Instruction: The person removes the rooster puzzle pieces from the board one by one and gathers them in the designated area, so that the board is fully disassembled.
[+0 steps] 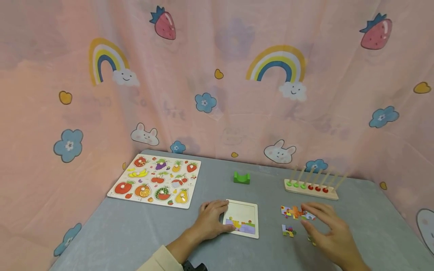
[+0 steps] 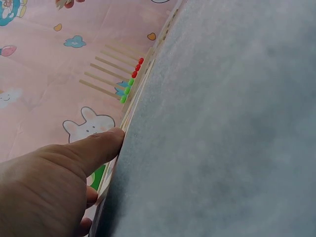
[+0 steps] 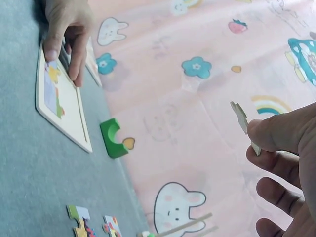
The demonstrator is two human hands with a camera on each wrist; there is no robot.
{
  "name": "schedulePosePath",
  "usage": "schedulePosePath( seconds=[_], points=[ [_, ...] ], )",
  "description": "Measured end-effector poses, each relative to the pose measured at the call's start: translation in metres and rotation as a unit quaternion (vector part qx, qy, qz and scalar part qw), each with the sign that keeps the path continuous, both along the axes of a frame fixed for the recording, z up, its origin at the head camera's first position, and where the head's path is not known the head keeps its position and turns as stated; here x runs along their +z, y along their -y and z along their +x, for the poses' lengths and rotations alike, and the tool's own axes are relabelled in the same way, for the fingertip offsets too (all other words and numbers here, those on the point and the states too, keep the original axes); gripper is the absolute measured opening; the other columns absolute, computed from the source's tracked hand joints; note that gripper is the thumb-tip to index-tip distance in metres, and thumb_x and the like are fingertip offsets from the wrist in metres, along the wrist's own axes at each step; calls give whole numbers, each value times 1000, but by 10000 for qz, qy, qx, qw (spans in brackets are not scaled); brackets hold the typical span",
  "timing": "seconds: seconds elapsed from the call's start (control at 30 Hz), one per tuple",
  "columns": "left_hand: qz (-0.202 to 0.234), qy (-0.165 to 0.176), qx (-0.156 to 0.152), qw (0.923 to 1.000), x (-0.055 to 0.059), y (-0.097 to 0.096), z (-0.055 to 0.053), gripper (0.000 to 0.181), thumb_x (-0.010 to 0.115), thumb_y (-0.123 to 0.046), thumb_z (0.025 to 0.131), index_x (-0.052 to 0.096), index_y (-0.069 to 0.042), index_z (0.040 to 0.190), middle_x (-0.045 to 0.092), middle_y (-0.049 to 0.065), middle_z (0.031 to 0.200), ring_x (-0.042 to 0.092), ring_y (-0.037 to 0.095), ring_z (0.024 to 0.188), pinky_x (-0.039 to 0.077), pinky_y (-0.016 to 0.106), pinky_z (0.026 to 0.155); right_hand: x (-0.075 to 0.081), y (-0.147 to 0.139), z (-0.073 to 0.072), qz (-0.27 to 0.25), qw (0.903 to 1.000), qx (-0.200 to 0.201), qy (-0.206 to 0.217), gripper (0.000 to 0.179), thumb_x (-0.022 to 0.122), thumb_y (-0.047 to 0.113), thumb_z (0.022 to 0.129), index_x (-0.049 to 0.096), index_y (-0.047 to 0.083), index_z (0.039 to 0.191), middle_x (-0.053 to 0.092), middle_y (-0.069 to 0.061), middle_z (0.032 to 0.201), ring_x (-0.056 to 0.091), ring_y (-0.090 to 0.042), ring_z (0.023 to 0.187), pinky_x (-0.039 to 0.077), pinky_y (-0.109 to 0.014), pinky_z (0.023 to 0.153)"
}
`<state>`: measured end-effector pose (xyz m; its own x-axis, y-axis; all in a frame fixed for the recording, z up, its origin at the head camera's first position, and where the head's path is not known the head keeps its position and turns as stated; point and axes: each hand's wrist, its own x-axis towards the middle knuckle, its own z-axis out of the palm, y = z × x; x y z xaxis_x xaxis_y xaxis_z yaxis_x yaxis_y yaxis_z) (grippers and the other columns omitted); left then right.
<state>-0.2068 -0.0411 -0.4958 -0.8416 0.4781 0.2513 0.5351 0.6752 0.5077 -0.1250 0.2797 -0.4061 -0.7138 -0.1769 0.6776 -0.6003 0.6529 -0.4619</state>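
A square wooden jigsaw tray (image 1: 241, 210) lies on the table, with joined purple, yellow and green pieces (image 1: 245, 227) along its near side. My left hand (image 1: 211, 221) holds the tray's left side, the thumb over the near corner and the fingers at the far corner. Between thumb and index finger of my right hand (image 1: 330, 231) is a thin jigsaw piece (image 3: 240, 117), seen edge-on in the right wrist view and above the table. Loose jigsaw pieces lie under and beside that hand, among them an orange one (image 1: 295, 212) and a multicoloured one (image 1: 288, 230).
A fruit peg puzzle board (image 1: 154, 180) lies at the back left. Beyond the tray stands a green arched block (image 1: 242, 178). At the back right is a wooden rack (image 1: 311, 191) with upright sticks and red and green beads. A printed pink curtain (image 1: 217, 124) closes off the back.
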Motion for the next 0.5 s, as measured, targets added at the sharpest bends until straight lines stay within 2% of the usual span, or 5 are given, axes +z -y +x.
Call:
schedulePosePath(
  seconds=[0.23,0.5],
  points=[
    [-46,-23,-15,10000,0,-1,2,69,82,-42,74,63,-5,128,54,3,136,45,27,126,25,54,99,-2,-13,5,50,9993,-268,261,51,77,-11,72,68,4,120,61,1,116,44,-2,112,30,-8,88],
    [-101,-7,35,9999,0,0,0,69,81,-43,74,63,-5,128,54,2,137,44,26,127,24,55,100,-8,-32,7,7,9973,-589,443,51,78,-9,74,68,8,121,60,8,116,44,3,110,30,-6,83]
  ],
)
